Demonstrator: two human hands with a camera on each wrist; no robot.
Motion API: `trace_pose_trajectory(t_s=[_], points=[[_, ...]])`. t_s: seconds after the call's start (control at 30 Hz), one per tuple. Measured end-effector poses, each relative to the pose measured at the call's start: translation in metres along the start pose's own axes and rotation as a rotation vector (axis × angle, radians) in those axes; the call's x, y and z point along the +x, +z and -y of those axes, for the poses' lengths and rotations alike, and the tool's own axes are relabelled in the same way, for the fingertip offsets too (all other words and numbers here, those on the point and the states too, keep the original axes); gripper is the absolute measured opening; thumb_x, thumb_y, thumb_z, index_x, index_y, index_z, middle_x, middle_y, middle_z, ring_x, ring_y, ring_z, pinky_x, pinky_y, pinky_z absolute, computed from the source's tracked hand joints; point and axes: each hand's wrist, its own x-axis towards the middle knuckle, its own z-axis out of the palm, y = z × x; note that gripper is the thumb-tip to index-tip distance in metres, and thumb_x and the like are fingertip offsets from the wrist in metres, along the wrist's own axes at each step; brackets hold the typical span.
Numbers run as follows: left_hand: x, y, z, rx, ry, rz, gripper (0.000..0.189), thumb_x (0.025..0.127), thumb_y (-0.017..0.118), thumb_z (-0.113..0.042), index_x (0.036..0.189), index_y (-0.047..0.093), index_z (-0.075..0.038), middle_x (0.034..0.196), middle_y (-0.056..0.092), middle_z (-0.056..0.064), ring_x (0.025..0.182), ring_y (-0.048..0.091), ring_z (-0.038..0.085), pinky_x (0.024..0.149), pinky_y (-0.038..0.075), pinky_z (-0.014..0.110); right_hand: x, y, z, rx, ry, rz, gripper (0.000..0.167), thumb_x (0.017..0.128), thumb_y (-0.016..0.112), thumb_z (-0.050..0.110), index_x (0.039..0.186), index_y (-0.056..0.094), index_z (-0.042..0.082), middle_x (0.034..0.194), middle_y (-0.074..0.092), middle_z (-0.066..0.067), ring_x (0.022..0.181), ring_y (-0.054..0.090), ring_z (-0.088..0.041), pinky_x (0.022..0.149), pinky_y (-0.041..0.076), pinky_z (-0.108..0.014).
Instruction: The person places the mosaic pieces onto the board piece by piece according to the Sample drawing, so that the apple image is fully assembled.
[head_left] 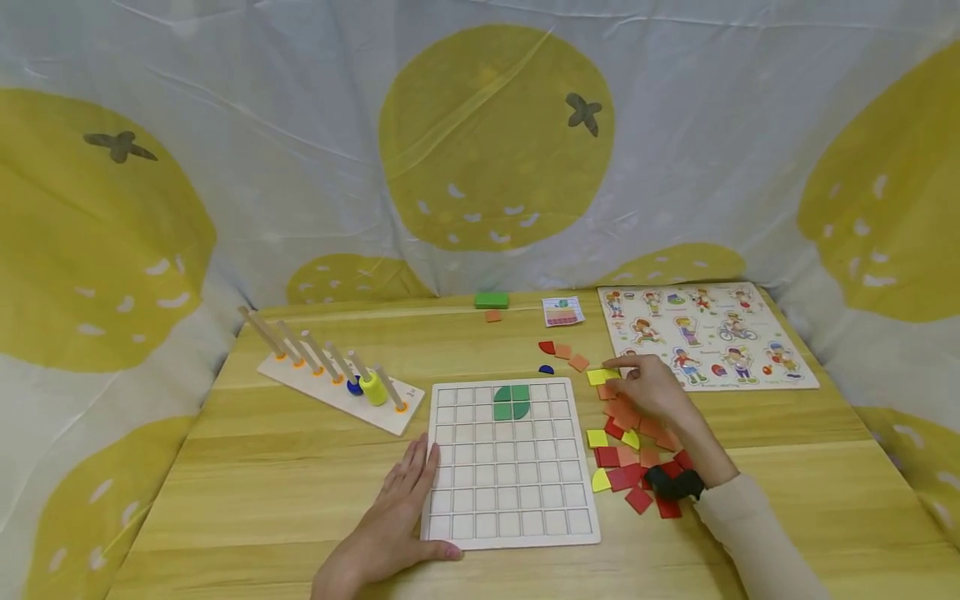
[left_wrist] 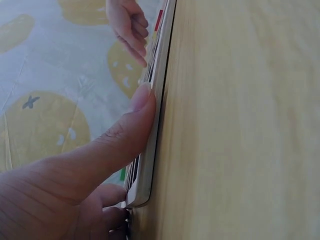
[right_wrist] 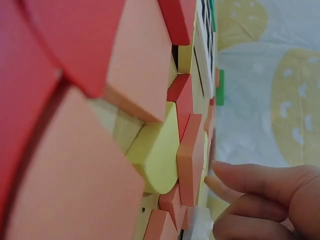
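A white grid board (head_left: 487, 479) is being touched at its near left corner by the left hand (head_left: 397, 508), its fingers being laid straight along the side and its thumb along the near edge, with nothing being clasped. Ahead and to the right of that hand, four green pieces (head_left: 512, 402) are being held in the board's cells. Yellow pieces (head_left: 597, 377) are being reached by the bent fingers of the right hand (head_left: 648, 387); whether one is being pinched cannot be told. Red and orange pieces (head_left: 626, 477) are being gathered in a loose heap beneath and nearer than the right hand, while a blue piece (head_left: 547, 369) is being left to its left. Beyond that hand, a picture puzzle (head_left: 798, 382) is being seen; ahead of the left hand, a peg stand (head_left: 393, 421) is being shown.
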Motion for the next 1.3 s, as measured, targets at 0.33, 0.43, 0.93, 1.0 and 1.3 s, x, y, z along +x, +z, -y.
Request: trace_pose_trajectory(t_s=[0.33, 0.43, 0.93, 1.0, 1.3], points=[[0.002, 0.0, 0.0, -0.007, -0.025, 0.018, 0.139, 0.068, 0.086, -0.063, 0.166, 0.007, -0.002, 0.175, -0.007, 0.017, 0.163, -0.004, 0.037, 0.129, 0.003, 0.058, -0.001, -0.002, -0.001, 0.0, -0.016, -0.001, 0.03, 0.093, 0.074, 0.009, 0.121, 0.075, 0.0, 0.057, 0.037, 0.004, 0.053, 0.034, -0.013, 0.048, 0.029, -0.024], [0.002, 0.0, 0.0, -0.001, -0.027, 0.025, 0.139, 0.069, 0.086, -0.063, 0.166, 0.006, -0.002, 0.175, -0.007, 0.017, 0.163, -0.005, 0.037, 0.129, 0.002, 0.058, -0.001, -0.004, -0.002, -0.045, -0.012, -0.026, 0.029, 0.092, 0.073, 0.008, 0.12, 0.076, 0.001, 0.058, 0.039, 0.003, 0.053, 0.035, -0.013, 0.047, 0.028, -0.024], [0.001, 0.002, 0.001, 0.016, -0.021, 0.013, 0.138, 0.069, 0.084, -0.065, 0.166, 0.008, -0.001, 0.175, -0.005, 0.018, 0.162, -0.003, 0.038, 0.129, 0.004, 0.059, -0.002, -0.006, -0.004, -0.092, -0.012, -0.016, 0.026, 0.09, 0.068, 0.004, 0.113, 0.079, 0.004, 0.061, 0.043, 0.001, 0.053, 0.038, -0.015, 0.047, 0.031, -0.025], [0.001, 0.002, 0.001, 0.015, -0.02, 0.006, 0.138, 0.069, 0.085, -0.064, 0.166, 0.008, -0.001, 0.175, -0.005, 0.018, 0.162, -0.002, 0.038, 0.129, 0.005, 0.059, -0.002, -0.008, -0.004, -0.092, -0.011, -0.009, 0.026, 0.09, 0.068, 0.005, 0.113, 0.079, 0.004, 0.064, 0.045, -0.002, 0.056, 0.038, -0.016, 0.049, 0.032, -0.026], [0.0, 0.003, 0.0, 0.007, -0.009, -0.034, 0.135, 0.069, 0.088, -0.059, 0.166, 0.011, -0.002, 0.175, -0.004, 0.017, 0.163, 0.0, 0.038, 0.129, 0.008, 0.06, -0.004, -0.011, -0.002, -0.125, -0.028, 0.012, 0.025, 0.089, 0.067, 0.003, 0.111, 0.08, 0.002, 0.064, 0.046, -0.006, 0.053, 0.032, -0.014, 0.05, 0.029, -0.026]])
